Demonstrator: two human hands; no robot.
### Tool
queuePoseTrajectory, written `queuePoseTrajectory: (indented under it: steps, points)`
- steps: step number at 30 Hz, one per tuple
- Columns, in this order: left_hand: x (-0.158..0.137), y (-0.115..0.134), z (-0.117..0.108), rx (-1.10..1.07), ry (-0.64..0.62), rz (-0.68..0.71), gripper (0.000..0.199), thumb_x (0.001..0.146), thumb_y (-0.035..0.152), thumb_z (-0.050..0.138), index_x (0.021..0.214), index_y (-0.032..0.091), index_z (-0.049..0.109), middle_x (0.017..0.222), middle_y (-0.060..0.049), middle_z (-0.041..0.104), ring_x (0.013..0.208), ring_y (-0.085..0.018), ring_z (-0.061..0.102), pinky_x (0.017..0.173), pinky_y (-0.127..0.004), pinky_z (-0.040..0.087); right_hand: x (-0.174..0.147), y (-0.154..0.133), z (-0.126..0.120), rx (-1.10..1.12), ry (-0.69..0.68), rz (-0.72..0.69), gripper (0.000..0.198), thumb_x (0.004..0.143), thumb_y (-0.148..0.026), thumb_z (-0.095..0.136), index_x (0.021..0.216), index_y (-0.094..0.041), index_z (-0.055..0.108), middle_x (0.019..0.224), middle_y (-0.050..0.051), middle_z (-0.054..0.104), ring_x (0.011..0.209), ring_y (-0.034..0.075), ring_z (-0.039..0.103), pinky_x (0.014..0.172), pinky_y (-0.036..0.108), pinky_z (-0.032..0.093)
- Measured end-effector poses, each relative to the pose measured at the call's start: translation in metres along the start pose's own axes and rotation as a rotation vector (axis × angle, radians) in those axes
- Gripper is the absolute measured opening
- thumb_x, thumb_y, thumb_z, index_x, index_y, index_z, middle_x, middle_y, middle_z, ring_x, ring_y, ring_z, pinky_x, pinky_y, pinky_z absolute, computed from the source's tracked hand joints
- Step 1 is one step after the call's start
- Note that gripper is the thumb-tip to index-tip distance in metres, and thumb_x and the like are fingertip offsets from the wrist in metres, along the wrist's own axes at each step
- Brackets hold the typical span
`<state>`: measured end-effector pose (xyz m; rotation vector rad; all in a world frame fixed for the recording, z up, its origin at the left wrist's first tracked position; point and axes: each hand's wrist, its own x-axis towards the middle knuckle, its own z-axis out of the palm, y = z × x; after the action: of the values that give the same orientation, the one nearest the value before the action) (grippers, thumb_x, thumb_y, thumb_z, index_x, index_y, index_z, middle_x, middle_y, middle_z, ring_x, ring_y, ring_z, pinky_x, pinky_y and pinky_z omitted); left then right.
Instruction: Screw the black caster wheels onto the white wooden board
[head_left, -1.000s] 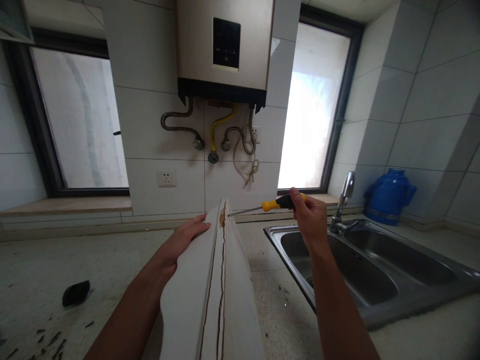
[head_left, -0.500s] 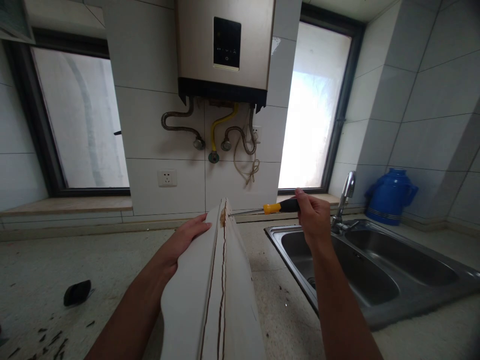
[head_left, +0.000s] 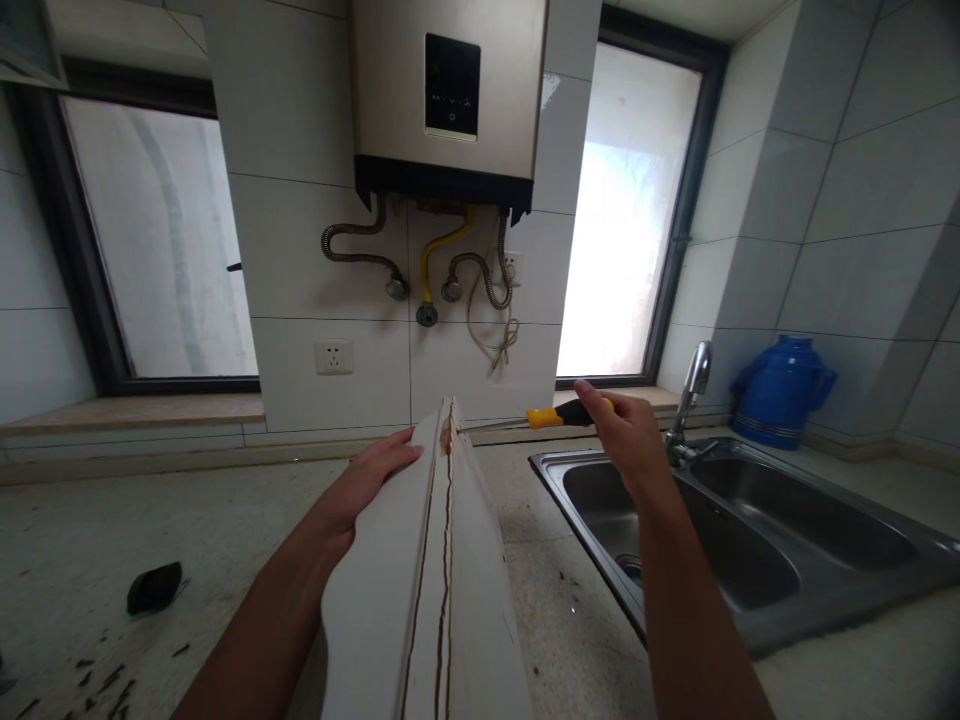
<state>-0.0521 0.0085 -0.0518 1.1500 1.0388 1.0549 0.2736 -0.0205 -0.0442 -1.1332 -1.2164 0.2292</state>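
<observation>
Mid-frame, my right hand grips the screwdriver crosswise to the white board; left hand is closer, laid against it, can't tell if clamping.

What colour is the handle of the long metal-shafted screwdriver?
The screwdriver handle is yellow and black, shown best in the head view.
</observation>
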Motion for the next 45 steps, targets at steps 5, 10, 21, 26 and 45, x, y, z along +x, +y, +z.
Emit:
queuePoseTrajectory:
  steps: [5, 10, 21, 26, 45]
  points:
    - [0.000, 0.000, 0.001, 0.015, 0.018, 0.012, 0.056, 0.080, 0.034, 0.084, 0.133, 0.017, 0.076, 0.129, -0.010, 0.081, 0.114, -0.029, 0.075, 0.081, -0.029, 0.058, -0.001, 0.001, 0.007, 0.054, -0.053, 0.011, 0.053, 0.087, -0.074, 0.072, 0.098, -0.023, 0.063, 0.064, -0.003, 0.056, 0.053, 0.012, 0.048, 0.045, 0.024, 0.033]
    - [0.000, 0.000, 0.001, 0.021, 0.025, -0.002, 0.059, 0.082, 0.034, 0.083, 0.137, 0.017, 0.072, 0.131, -0.010, 0.080, 0.116, -0.029, 0.075, 0.081, -0.030, 0.059, -0.002, -0.004, 0.001, 0.061, -0.132, 0.049, 0.052, 0.087, -0.073, 0.072, 0.089, -0.021, 0.064, 0.058, -0.003, 0.056, 0.048, 0.011, 0.044, 0.044, 0.025, 0.031]
    - [0.001, -0.002, 0.000, 0.009, -0.035, 0.005, 0.062, 0.083, 0.033, 0.080, 0.142, 0.015, 0.070, 0.121, -0.011, 0.083, 0.102, -0.027, 0.077, 0.074, -0.030, 0.058, -0.004, -0.003, 0.004, 0.125, -0.100, 0.014, 0.052, 0.092, -0.056, 0.069, 0.133, -0.029, 0.052, 0.082, -0.003, 0.063, 0.058, 0.012, 0.055, 0.048, 0.025, 0.041]
    - [0.002, -0.001, 0.000, 0.000, -0.012, 0.004, 0.066, 0.076, 0.034, 0.085, 0.138, 0.014, 0.072, 0.120, -0.011, 0.083, 0.105, -0.028, 0.077, 0.076, -0.030, 0.057, -0.002, 0.000, 0.013, 0.072, 0.032, -0.035, 0.042, 0.093, -0.062, 0.073, 0.092, -0.021, 0.065, 0.059, -0.002, 0.057, 0.049, 0.011, 0.052, 0.046, 0.025, 0.036]
    - [0.008, -0.006, -0.004, 0.012, -0.050, -0.002, 0.075, 0.081, 0.035, 0.083, 0.149, 0.012, 0.064, 0.128, -0.013, 0.080, 0.100, -0.026, 0.076, 0.076, -0.029, 0.057, -0.009, -0.010, 0.023, 0.219, 0.038, -0.088, 0.055, 0.084, -0.052, 0.078, 0.126, -0.030, 0.051, 0.123, 0.006, 0.072, 0.079, 0.015, 0.069, 0.054, 0.024, 0.053]
